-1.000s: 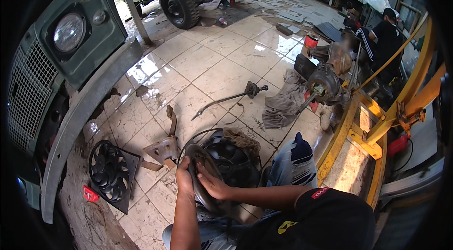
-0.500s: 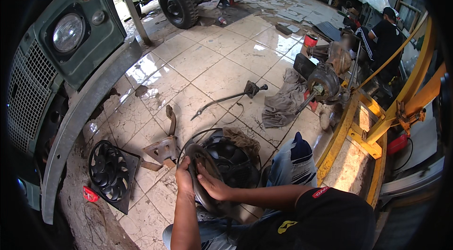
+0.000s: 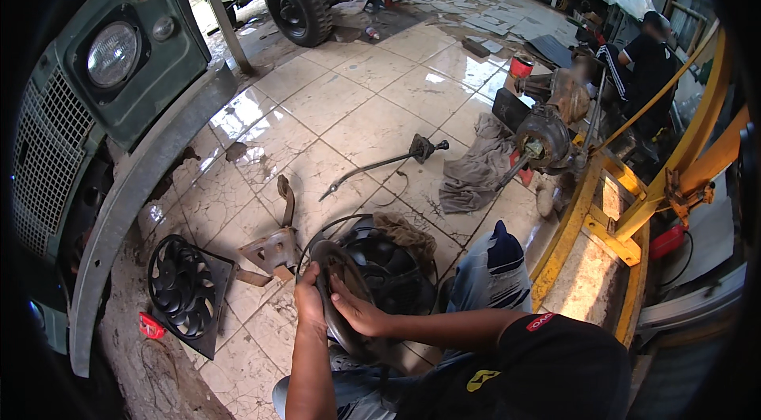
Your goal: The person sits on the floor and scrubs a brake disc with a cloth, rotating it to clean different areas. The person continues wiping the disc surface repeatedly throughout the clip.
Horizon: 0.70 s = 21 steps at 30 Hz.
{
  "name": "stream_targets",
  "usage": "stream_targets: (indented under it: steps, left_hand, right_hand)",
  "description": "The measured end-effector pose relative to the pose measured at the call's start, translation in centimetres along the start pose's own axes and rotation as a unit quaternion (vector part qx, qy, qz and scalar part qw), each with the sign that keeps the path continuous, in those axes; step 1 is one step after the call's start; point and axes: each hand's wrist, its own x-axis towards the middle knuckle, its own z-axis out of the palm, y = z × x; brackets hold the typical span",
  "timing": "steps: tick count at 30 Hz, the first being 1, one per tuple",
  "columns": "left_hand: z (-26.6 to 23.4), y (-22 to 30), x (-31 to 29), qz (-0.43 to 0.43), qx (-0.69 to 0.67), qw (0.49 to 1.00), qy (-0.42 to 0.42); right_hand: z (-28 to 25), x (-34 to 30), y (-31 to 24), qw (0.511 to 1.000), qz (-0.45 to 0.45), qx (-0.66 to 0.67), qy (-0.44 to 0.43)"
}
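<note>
A dull, round metal disc [image 3: 341, 263] stands tilted on edge in front of me, above my lap. My left hand [image 3: 310, 299] grips its left rim, with part of the fingers hidden. Against the disc's face lies my right hand [image 3: 358, 311], fingers stretched out flat. Just behind the disc is a black fan in a round housing [image 3: 384, 257], with a brown rag [image 3: 408, 235] draped over its far edge. Left of the disc, a rusty pedal bracket [image 3: 273, 251] rests on the tiles, its arm pointing away from me.
Another black fan [image 3: 184, 289] lies at left, near a dark green vehicle front with a grey bumper [image 3: 127, 190]. A long lever [image 3: 372, 170] lies ahead. At right are a grey cloth [image 3: 476, 174], a rusty axle assembly [image 3: 547, 135], a yellow frame [image 3: 587, 218] and a seated person [image 3: 646, 63].
</note>
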Motion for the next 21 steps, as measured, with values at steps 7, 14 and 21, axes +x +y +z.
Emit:
stream_targets:
  steps: [7, 14, 21]
  left_hand:
    - [1.1, -0.2, -0.6, 0.017, 0.005, 1.0, -0.001]
    - [2.3, 0.0, -0.9, 0.03, -0.01, 0.999, 0.037]
    - [0.2, 0.8, -0.2, -0.03, -0.019, 0.999, 0.027]
  right_hand:
    - [-0.7, 1.6, 0.4, 1.0, -0.002, 0.008, 0.002]
    - [-0.3, 1.0, 0.7, 1.0, -0.021, -0.011, -0.01]
    - [0.3, -0.7, -1.1, 0.999, -0.037, 0.001, -0.036]
